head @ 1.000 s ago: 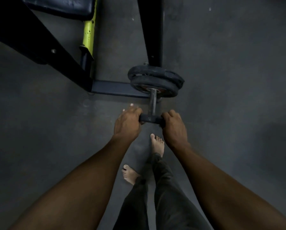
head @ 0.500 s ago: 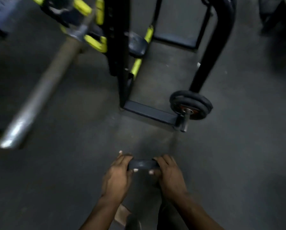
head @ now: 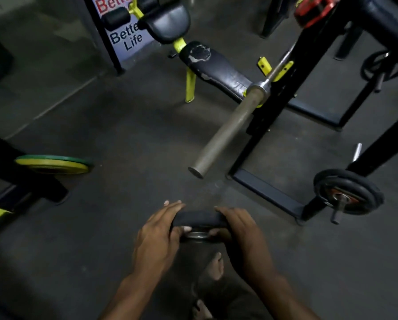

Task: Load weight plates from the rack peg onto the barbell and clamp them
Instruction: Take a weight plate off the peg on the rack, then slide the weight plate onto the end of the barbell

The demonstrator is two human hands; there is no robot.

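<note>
Now both hands, left (head: 157, 236) and right (head: 244, 234), are gripping a small black rubber-rimmed weight plate (head: 199, 221) by its edges; the bare steel barbell sleeve (head: 230, 129) is pointing its open end toward it, ahead, slightly right.

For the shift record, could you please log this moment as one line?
phase: carrying | left hand + right hand: holding small plate | barbell sleeve: bare | rack peg: plates remain
</note>
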